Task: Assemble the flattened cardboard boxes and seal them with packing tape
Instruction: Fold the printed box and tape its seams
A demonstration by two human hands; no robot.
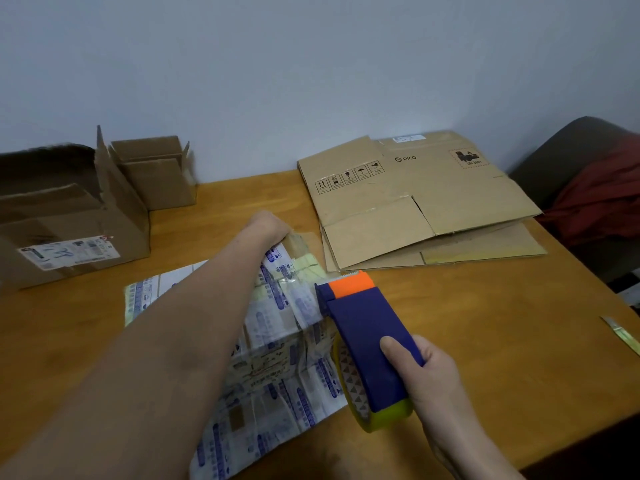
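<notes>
the right grip (431, 372) is clamped around the rear of a blue tape dispenser (363, 337), thumb laid flat on its top and the other fingers wrapped underneath, out of sight. the wrist comes in from the lower right, and the dispenser's orange, toothed front end points away from the person, over the right edge of a flattened printed box (277, 375). a yellow-green tape roll (384, 419) sits in the dispenser's near end, just above the wooden surface (485, 323). the left forearm stretches straight out across the printed box, which lies flat and creased near the front of the surface, and the left grip (273, 225) rests on the box's far end by a brown flap. its fingers are hidden behind the back of the hand, so i cannot tell whether they are curled or flat. a stack of flat cardboard sheets (415, 202) lies at the far right, near the printed box but apart from it. two open cardboard boxes stand on the left, a larger box (69, 237) with a shipping label and a smaller box (156, 174) behind it against the wall. a thin pale strip (620, 334) lies near the right edge.
</notes>
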